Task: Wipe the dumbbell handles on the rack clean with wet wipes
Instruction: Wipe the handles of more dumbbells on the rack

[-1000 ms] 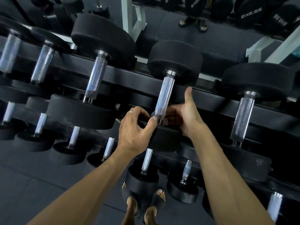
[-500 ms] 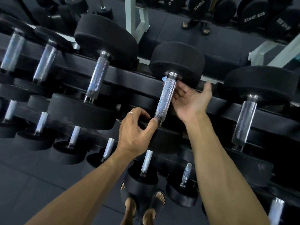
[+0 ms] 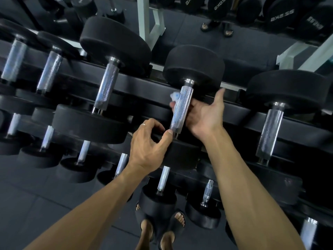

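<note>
A white metal frame stands at twelve o'clock on the dark floor. Sandalled feet show at six o'clock, and another pair of sandals at one o'clock.

Head camera — looking steeply down, close to rack.
</note>
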### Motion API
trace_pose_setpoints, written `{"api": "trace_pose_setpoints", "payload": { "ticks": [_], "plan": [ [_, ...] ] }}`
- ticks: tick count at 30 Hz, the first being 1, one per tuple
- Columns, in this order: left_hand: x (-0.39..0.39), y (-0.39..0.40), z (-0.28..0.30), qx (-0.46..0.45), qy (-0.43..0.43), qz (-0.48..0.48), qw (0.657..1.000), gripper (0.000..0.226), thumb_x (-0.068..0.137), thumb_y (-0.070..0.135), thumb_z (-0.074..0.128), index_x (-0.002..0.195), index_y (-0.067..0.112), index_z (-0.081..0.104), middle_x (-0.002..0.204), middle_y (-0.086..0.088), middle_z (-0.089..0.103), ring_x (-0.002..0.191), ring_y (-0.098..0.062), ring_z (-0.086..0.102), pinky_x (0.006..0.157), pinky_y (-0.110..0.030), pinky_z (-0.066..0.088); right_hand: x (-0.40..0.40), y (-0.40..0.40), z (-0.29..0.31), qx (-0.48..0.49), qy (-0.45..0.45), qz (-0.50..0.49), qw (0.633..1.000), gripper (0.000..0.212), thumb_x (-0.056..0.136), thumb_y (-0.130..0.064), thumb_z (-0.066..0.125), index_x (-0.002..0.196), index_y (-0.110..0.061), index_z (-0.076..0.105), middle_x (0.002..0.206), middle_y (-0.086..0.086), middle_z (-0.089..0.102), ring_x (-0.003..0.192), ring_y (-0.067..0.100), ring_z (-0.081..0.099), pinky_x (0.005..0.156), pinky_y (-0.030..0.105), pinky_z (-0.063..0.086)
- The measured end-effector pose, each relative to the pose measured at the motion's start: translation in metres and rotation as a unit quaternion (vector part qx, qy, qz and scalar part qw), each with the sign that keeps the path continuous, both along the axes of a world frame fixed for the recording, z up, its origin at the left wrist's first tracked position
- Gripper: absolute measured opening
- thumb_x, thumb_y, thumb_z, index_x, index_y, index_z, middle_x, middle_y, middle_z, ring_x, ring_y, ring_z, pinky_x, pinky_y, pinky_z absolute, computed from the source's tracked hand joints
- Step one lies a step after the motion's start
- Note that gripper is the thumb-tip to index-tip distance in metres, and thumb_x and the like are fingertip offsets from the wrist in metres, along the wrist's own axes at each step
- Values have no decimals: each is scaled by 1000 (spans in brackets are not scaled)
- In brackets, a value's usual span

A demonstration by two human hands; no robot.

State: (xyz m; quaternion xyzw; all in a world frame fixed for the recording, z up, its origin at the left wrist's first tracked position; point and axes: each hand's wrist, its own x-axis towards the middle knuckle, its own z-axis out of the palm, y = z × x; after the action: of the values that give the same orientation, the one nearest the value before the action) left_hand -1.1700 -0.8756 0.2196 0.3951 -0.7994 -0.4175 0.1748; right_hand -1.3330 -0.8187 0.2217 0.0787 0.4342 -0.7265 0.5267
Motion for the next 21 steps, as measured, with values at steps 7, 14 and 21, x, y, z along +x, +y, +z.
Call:
{"api": "trace_pose_setpoints", "payload": {
  "ticks": [7, 14, 21],
  "plan": [
    [0, 0, -1, 0, -1, 5, 1000, 37, 73, 57, 49, 81, 22, 58, 78, 10, 60, 80, -5, 56, 75, -27, 42, -1, -3, -2, 1, -31, -53, 998, 110, 87, -84, 17, 124, 11, 60, 118, 32, 66, 113, 43, 65, 102, 48, 49],
    [1, 1, 0, 0, -3, 3, 1000, 36, 73, 57, 48, 80, 22, 57, 78, 10, 60, 79, -3, 55, 72, -18, 38, 5, 10, -14, 63, 16, 85, 994, 88, 99, -58, 12, 111, 11, 65, 107, 30, 70, 95, 35, 69, 86, 38, 53],
    [0, 1, 1, 4, -6, 5, 1000, 36, 73, 57, 47, 79, 23, 57, 78, 12, 60, 81, -1, 55, 71, -12, 35, -14, -7, -10, 47, -31, -25, 998, 53, 97, -28, 28, 107, 9, 65, 105, 30, 70, 88, 38, 70, 90, 41, 53]
  ]
}}
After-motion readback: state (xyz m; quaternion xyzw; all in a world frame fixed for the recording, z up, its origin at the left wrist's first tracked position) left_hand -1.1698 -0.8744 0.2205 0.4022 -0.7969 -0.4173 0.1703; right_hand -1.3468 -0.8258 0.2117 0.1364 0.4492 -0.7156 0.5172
